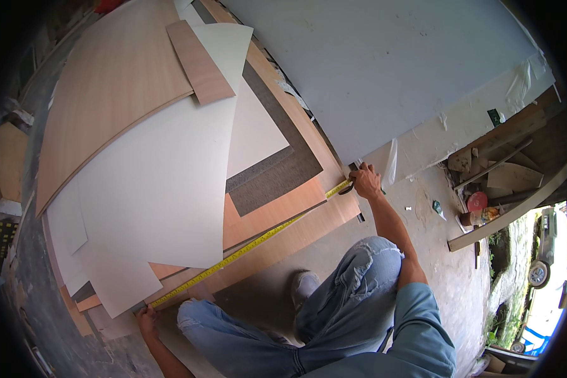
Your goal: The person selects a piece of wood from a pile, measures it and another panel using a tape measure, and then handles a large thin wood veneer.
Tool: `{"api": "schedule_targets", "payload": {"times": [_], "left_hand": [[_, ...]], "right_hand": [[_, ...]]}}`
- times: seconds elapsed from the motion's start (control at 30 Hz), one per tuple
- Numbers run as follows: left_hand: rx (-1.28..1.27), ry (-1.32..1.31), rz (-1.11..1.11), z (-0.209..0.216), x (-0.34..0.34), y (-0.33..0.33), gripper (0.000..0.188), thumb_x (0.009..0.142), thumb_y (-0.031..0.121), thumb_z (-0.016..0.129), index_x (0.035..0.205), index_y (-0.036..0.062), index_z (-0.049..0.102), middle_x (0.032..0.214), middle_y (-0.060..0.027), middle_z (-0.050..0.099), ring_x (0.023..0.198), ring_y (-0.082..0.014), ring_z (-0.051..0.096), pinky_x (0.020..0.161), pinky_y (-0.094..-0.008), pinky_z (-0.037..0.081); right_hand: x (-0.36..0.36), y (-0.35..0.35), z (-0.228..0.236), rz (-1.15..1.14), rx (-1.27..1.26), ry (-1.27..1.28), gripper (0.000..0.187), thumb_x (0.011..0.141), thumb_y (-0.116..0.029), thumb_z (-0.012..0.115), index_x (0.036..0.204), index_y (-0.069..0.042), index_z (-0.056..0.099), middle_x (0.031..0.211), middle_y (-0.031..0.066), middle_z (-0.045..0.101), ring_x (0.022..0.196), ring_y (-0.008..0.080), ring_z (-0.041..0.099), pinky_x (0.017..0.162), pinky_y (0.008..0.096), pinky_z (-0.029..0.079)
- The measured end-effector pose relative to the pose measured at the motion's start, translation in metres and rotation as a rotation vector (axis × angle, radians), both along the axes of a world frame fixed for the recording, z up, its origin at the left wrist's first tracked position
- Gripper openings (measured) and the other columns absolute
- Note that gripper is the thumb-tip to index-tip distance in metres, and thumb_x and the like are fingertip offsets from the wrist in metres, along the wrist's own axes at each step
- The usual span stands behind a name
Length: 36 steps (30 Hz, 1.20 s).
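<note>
A yellow tape measure [246, 249] is drawn out along the near edge of a stack of thin boards. At its right end my right hand [366, 181] is closed around the dark tape case, beside the corner of a wood-toned board [309, 222]. My left hand [148, 320] pinches the other end of the blade, close to a pale sheet [121, 283] that overhangs the stack. Between the two hands the blade lies nearly straight. A large white sheet [170, 183] and a dark grey panel [283, 170] lie on the stack behind it.
A large wood-toned panel [120, 94] covers the far left, with a narrow offcut [198, 63] on it. At the far right stands a big pale slab [416, 69] with torn plastic wrap. Scrap wood [516, 176] and a curved strip lie on the right, near a parked vehicle outside.
</note>
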State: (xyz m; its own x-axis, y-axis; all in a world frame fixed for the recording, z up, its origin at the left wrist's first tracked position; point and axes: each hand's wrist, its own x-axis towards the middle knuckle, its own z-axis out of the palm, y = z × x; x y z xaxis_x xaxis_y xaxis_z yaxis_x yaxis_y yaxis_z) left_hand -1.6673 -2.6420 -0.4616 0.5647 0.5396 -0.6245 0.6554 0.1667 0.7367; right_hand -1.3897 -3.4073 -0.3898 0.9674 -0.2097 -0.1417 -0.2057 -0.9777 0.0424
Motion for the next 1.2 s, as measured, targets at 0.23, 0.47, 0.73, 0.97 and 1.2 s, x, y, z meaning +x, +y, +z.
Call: {"api": "schedule_targets", "payload": {"times": [0.23, 0.47, 0.73, 0.97, 1.2], "left_hand": [[0.021, 0.035, -0.023, -0.009, 0.0, 0.005, 0.022, 0.09, 0.024, 0.062, 0.089, 0.0023, 0.057, 0.073, -0.0014, 0.051, 0.063, -0.0143, 0.052, 0.062, -0.033, 0.051], [-0.026, 0.01, -0.093, -0.005, -0.003, 0.01, 0.026, 0.089, 0.028, 0.063, 0.094, 0.0023, 0.059, 0.076, -0.003, 0.054, 0.064, -0.0164, 0.056, 0.06, -0.0342, 0.049], [0.043, 0.053, -0.125, -0.006, -0.003, 0.013, 0.026, 0.088, 0.03, 0.063, 0.088, 0.0046, 0.059, 0.072, -0.0026, 0.053, 0.061, -0.0159, 0.055, 0.059, -0.033, 0.049], [0.079, 0.062, -0.132, 0.0, 0.003, 0.004, 0.027, 0.088, 0.029, 0.062, 0.086, 0.0031, 0.059, 0.07, -0.0018, 0.051, 0.058, -0.0163, 0.054, 0.06, -0.0331, 0.049], [0.099, 0.055, -0.097, 0.0, 0.002, 0.002, 0.026, 0.089, 0.028, 0.061, 0.089, 0.0018, 0.059, 0.07, -0.0023, 0.05, 0.058, -0.0169, 0.053, 0.06, -0.0337, 0.05]], "right_hand": [[-0.002, -0.004, -0.002, -0.008, 0.009, -0.008, 0.022, 0.083, -0.012, 0.055, 0.088, -0.024, 0.073, 0.114, 0.0087, 0.052, 0.113, 0.0312, 0.047, 0.088, 0.0545, 0.041], [-0.001, -0.003, -0.004, -0.015, 0.009, -0.001, 0.022, 0.082, -0.012, 0.057, 0.091, -0.025, 0.073, 0.116, 0.0085, 0.052, 0.115, 0.0309, 0.046, 0.089, 0.055, 0.041], [0.002, 0.001, 0.002, -0.022, 0.017, 0.028, 0.022, 0.082, -0.012, 0.058, 0.09, -0.025, 0.073, 0.116, 0.0088, 0.052, 0.115, 0.031, 0.046, 0.089, 0.0554, 0.04], [-0.001, -0.002, 0.001, -0.004, 0.004, 0.015, 0.022, 0.082, -0.012, 0.056, 0.088, -0.024, 0.073, 0.111, 0.0077, 0.054, 0.111, 0.0304, 0.048, 0.084, 0.0541, 0.042], [-0.001, -0.003, -0.001, 0.011, -0.002, -0.009, 0.021, 0.083, -0.012, 0.055, 0.087, -0.023, 0.072, 0.108, 0.0073, 0.055, 0.11, 0.0305, 0.048, 0.082, 0.0528, 0.043]]}}
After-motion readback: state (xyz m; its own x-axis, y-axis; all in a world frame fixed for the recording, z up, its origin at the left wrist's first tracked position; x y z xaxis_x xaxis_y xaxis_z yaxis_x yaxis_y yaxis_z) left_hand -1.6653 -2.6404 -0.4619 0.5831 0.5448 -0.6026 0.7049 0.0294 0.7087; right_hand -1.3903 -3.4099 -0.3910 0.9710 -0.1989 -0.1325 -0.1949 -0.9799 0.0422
